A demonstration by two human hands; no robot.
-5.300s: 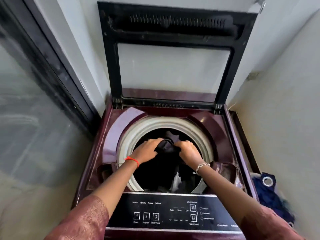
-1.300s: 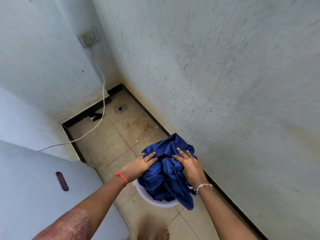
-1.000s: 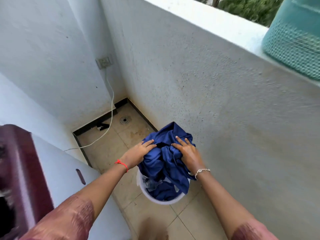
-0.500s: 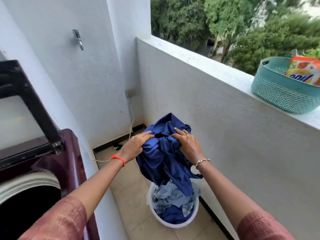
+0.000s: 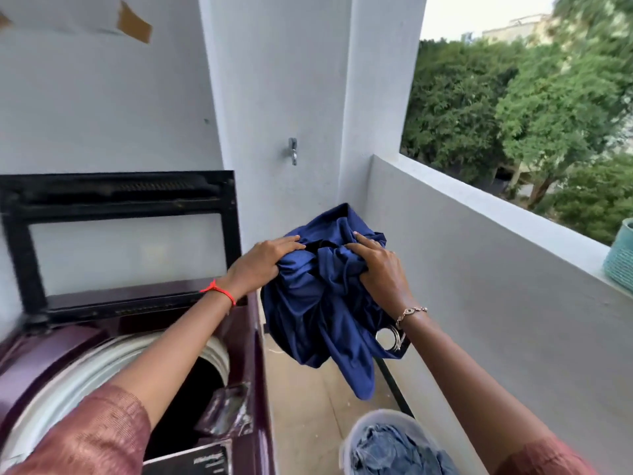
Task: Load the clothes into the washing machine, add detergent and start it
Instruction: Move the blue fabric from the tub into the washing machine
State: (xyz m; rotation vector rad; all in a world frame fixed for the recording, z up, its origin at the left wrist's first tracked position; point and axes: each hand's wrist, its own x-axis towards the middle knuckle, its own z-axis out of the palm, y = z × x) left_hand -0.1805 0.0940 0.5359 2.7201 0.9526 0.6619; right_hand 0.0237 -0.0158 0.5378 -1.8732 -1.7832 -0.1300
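I hold a bunched dark blue cloth (image 5: 315, 303) with a metal eyelet in the air, just right of the washing machine. My left hand (image 5: 260, 264) grips its left side and my right hand (image 5: 380, 265) grips its right side. The maroon top-loading washing machine (image 5: 255, 337) is at the lower left, its black-framed lid (image 5: 120, 241) standing upright and its white-rimmed drum (image 5: 202, 382) uncovered. A white bucket (image 5: 370, 423) on the floor at the bottom holds light blue clothes (image 5: 390, 447).
A low white balcony wall (image 5: 479, 269) runs along the right, with a teal basket (image 5: 620, 258) on its ledge. A metal hook (image 5: 293, 150) sticks out of the back wall. Tiled floor (image 5: 308, 389) shows between machine and wall.
Both hands have lifted the blue cloth up out of the bucket and carried it left towards the machine. The view has swung left, bringing the lid and drum into sight.
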